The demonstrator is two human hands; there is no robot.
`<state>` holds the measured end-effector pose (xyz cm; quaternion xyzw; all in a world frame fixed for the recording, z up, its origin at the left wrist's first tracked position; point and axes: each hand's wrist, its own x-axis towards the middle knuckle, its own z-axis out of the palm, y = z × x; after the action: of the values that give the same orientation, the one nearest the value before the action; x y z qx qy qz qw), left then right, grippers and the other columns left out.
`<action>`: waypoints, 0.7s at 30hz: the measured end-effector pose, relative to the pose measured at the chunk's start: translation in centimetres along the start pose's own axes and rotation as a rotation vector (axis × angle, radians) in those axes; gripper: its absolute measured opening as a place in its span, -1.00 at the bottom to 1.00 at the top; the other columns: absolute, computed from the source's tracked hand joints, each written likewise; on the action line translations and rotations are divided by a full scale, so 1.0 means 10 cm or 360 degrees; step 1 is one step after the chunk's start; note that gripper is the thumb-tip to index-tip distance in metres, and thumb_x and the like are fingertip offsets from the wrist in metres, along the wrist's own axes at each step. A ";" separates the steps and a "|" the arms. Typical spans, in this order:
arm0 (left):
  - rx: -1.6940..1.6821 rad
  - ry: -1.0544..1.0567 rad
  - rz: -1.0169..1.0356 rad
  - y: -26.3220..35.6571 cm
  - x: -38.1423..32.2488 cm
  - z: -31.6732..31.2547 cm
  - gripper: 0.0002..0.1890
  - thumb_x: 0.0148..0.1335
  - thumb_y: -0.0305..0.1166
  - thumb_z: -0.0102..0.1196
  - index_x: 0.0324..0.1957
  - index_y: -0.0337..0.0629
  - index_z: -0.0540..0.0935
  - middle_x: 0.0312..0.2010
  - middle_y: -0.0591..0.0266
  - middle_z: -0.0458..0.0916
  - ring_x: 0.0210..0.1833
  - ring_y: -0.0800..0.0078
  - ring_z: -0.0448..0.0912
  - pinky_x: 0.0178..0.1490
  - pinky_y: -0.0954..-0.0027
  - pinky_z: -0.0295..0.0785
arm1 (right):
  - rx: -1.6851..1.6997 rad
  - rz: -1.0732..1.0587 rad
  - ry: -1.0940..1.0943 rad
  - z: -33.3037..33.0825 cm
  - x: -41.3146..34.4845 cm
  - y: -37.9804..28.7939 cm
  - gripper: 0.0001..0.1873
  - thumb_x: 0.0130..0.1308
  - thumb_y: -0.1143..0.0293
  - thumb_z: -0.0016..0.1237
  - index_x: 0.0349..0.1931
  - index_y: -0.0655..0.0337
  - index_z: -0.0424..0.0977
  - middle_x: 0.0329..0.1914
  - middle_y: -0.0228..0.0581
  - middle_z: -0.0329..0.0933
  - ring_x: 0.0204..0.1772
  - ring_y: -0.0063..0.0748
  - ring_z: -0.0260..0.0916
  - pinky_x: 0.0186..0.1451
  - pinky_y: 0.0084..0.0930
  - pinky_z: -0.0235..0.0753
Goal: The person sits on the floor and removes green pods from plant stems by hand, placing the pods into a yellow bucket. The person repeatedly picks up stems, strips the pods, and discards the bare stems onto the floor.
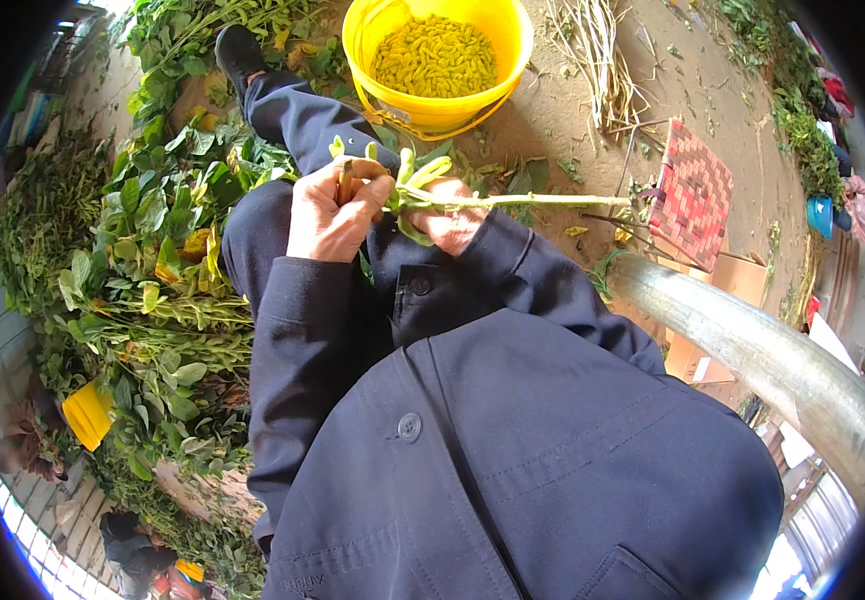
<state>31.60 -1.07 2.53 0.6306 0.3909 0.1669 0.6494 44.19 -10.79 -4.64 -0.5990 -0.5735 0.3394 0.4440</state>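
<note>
A green soybean stalk (545, 200) runs level across my lap, its bare end reaching right towards a folding stool. Plump pods (421, 174) cluster on it between my hands. My left hand (342, 206) closes thumb and fingers around the podded end, and green tips poke out above the knuckles. Something brown and narrow (344, 184) shows within that hand; I cannot tell what it is. My right hand (453, 217) grips the stalk from below, with its fingertips partly hidden by pods and a leaf. Beyond my knees stands a yellow bucket (440, 120) holding many picked pods (436, 56).
Leafy soybean plants (147, 217) heap along my left. Stripped stalks (601, 56) lie past the bucket on the right. The woven-seat folding stool (691, 195), cardboard (725, 289) and a thick metal pole (740, 330) are at my right. Other people (864, 210) sit farther off.
</note>
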 end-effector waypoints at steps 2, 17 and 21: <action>-0.0054 0.0107 0.0060 0.00 -0.07 0.06 -0.95 0.06 -0.55 0.05 -0.41 -0.33 0.54 -0.62 0.41 0.44 -0.57 0.74 0.31 -0.49 0.66 0.20 | 0.0145 0.0217 -0.0005 -0.02 -0.02 0.02 -0.82 0.09 0.42 -0.19 -0.34 0.25 0.46 -0.38 -0.04 0.46 -0.26 -0.15 0.43 -0.23 -0.37 0.38; -0.0573 0.0398 0.0072 -0.28 -0.20 0.18 -0.90 0.12 -0.55 0.06 -0.31 -0.34 0.54 -0.52 0.31 0.53 -0.56 0.71 0.37 -0.48 0.66 0.26 | 0.1372 0.1130 0.0038 -0.47 -0.52 -0.63 -0.77 0.26 0.37 -0.17 -0.23 0.38 0.40 -0.57 -0.38 0.37 -0.79 -0.83 -0.01 -0.76 -0.82 -0.05; -0.0537 0.0372 0.0203 -0.28 -0.20 0.20 -0.92 0.11 -0.57 0.05 -0.33 -0.37 0.54 -0.47 0.31 0.55 -0.42 0.67 0.44 -0.31 0.65 0.33 | 0.1641 0.1135 0.0029 -0.21 -0.31 -0.70 -0.84 0.18 0.40 -0.13 -0.29 0.28 0.44 -0.61 -0.37 0.37 -0.75 -0.63 0.16 -0.71 -0.68 0.14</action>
<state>30.95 -4.32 0.26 0.5129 0.3894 0.3428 0.6840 43.12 -14.56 2.25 -0.4652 -0.0970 0.6946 0.5401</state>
